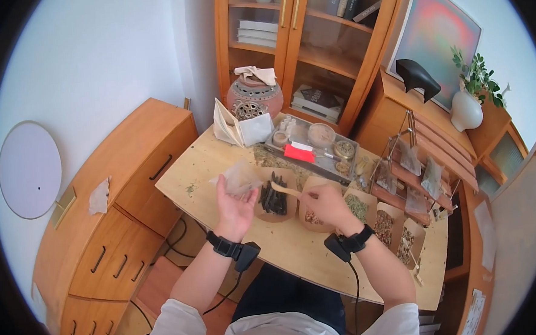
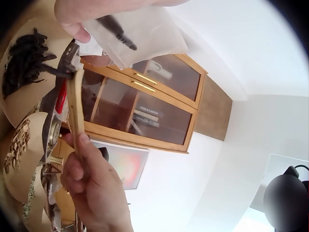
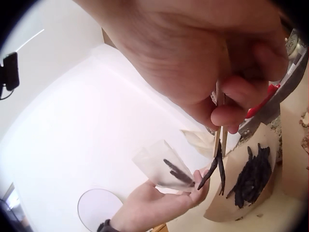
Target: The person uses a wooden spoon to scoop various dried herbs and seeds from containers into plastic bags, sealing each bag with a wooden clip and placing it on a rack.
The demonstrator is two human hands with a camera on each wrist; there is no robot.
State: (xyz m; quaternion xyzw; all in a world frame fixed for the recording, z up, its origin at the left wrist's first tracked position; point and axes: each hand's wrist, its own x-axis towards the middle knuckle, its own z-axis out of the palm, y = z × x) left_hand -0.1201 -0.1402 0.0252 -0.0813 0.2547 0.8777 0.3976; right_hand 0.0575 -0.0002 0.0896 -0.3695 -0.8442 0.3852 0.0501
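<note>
My left hand (image 1: pixel 234 213) holds a small translucent bag (image 1: pixel 240 176) at its lower edge, palm turned up. Dark strips (image 3: pixel 176 171) show through the bag in the right wrist view. Wooden tweezers (image 2: pixel 76 108) are pinched in my right hand (image 1: pixel 328 205). Their tips grip a couple of dark, twisted dried pieces (image 3: pixel 221 170), beside the bag and over the tray. More such pieces (image 1: pixel 274 197) lie heaped on a brown paper tray (image 3: pixel 218 209) between the two hands.
Further paper trays with chopped dried herbs (image 1: pixel 356 206) and brown bits (image 1: pixel 384 227) line the right side. Behind stands a grey tray (image 1: pixel 307 128) of jars and a red packet (image 1: pixel 299 153). A wooden rack (image 1: pixel 411 187) holds small bags. A patterned pot (image 1: pixel 255 98) stands at the back.
</note>
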